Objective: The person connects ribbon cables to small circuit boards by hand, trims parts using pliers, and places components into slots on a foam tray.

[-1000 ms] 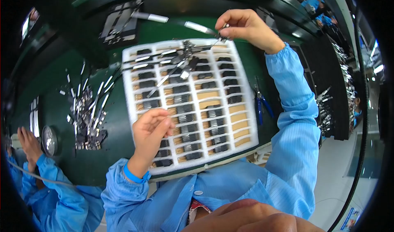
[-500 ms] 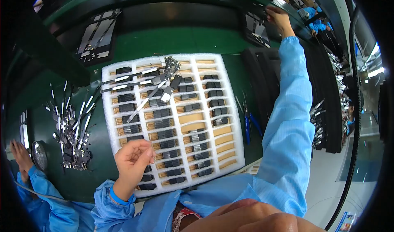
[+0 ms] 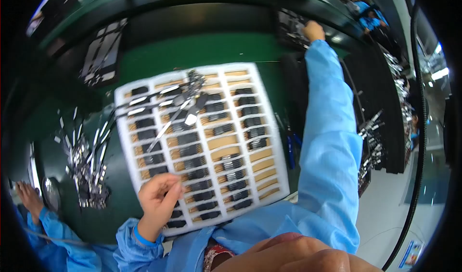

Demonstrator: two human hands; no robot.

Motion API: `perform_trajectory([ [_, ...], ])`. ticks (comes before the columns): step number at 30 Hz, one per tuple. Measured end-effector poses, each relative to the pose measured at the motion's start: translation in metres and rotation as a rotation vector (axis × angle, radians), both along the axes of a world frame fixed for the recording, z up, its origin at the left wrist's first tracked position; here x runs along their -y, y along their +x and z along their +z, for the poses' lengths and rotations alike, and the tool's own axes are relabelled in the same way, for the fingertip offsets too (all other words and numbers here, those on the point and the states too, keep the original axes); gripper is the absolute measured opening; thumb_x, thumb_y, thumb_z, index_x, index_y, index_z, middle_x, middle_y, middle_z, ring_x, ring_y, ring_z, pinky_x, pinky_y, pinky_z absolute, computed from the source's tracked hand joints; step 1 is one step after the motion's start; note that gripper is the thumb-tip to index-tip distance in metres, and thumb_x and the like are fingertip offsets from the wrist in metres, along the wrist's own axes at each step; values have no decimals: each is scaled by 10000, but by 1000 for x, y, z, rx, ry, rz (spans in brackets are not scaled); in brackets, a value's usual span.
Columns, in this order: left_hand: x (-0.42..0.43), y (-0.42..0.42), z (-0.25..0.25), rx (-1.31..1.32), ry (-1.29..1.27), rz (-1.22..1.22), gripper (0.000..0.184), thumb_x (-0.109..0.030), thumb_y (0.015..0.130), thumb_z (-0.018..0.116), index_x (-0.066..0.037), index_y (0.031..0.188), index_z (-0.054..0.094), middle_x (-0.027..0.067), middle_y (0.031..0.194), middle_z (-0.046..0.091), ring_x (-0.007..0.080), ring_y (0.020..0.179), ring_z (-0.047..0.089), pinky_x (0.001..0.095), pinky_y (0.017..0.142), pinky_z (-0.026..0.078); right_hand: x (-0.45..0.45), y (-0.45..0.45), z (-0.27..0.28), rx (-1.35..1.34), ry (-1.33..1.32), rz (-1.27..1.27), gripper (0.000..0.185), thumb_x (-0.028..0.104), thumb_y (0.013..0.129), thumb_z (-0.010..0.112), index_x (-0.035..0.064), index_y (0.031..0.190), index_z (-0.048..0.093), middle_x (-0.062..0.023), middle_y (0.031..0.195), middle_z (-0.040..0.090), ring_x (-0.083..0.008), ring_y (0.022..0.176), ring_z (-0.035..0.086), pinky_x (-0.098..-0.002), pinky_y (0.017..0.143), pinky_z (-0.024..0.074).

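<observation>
My left hand (image 3: 161, 200) is over the lower left part of a white foam tray (image 3: 284, 176), its thumb and fingertips pressed together; anything between them is too small to make out. The tray's slots hold rows of small black parts (image 3: 185, 138). A cluster of dark parts with long silvery strips (image 3: 192, 87) lies across the tray's upper left. My right hand (image 3: 314, 31) is stretched far to the back right, beside a dark tray of parts (image 3: 291, 26). Its fingers are mostly hidden and blurred.
Piled strip parts (image 3: 86, 171) lie left of the foam tray. A co-worker's hand (image 3: 30, 197) is at the far left by a round metal dish (image 3: 50, 194). Blue-handled pliers (image 3: 291, 147) lie right of the tray. Another dark tray (image 3: 102, 53) stands at back left.
My right hand has gone from the foam tray's top edge to the dark tray at back right. The strip part it held earlier is no longer visible. My left hand stays over the foam tray.
</observation>
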State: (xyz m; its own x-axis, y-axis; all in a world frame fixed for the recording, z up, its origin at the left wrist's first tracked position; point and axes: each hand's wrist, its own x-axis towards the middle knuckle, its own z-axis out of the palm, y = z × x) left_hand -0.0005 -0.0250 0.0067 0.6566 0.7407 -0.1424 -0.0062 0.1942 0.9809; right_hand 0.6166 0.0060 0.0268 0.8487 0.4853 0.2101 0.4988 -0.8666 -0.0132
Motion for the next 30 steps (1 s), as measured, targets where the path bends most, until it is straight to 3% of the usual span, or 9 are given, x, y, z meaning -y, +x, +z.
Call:
perform_trajectory([
  [2,1,-2,-7,40,61,0,155,24,774,553,33,928,535,78,725,609,95,618,568,206,557,459,-12,-29,12,239,143,321,441,294,680,608,88,1066,549,-182,1004,563,-321,907,554,-376,782,446],
  [4,1,-2,-8,22,135,15,151,11,764,576,36,912,556,75,738,609,90,631,574,198,568,461,-33,-76,26,129,374,725,539,364,671,644,47,1092,530,-176,1049,548,-265,853,579,-328,759,454],
  [6,0,-2,-12,36,213,21,151,9,757,580,29,905,566,68,741,613,80,617,569,190,551,451,-39,-187,48,-314,421,1134,676,262,643,710,1,1196,420,-173,1147,489,-239,1015,508,-305,869,396],
  [8,-1,-1,-11,50,281,16,156,8,751,581,23,906,569,61,730,614,75,608,564,189,542,445,-42,-257,43,-312,224,1485,755,226,607,733,18,1234,368,-177,1237,396,-274,1161,368,-324,973,285],
  [10,-3,-2,-10,63,355,-38,159,22,778,549,54,934,541,99,747,594,111,630,573,208,540,466,-34,-318,35,-257,69,1725,840,274,556,748,30,1248,340,-182,1223,397,-325,1127,377,-361,952,308],
  [16,-2,-3,-13,74,367,-21,171,11,785,546,42,953,539,83,756,595,95,639,573,196,546,465,-32,-369,12,-352,-144,1621,763,193,570,711,76,1239,363,-178,1123,452,-325,1030,447,-375,869,377],
  [19,-1,-4,-12,93,375,-29,171,-9,792,547,37,956,537,70,745,594,73,624,560,181,548,451,-36,-363,10,-295,-43,1643,722,118,583,686,58,1230,371,-152,1036,482,-282,881,505,-346,792,416],
  [23,-1,-4,-14,109,391,-39,164,-25,798,545,40,948,536,59,736,590,59,616,545,173,545,440,-35,-367,10,-172,-135,1480,575,124,614,640,37,1149,449,-146,987,497,-300,889,496,-359,782,413],
  [30,-2,-2,-20,152,389,-2,155,-10,795,533,42,941,537,45,738,581,53,604,532,170,537,438,-29,-377,-1,-141,-46,1416,225,117,617,594,-2,804,555,-166,777,559,-322,775,544,-378,689,441],
])
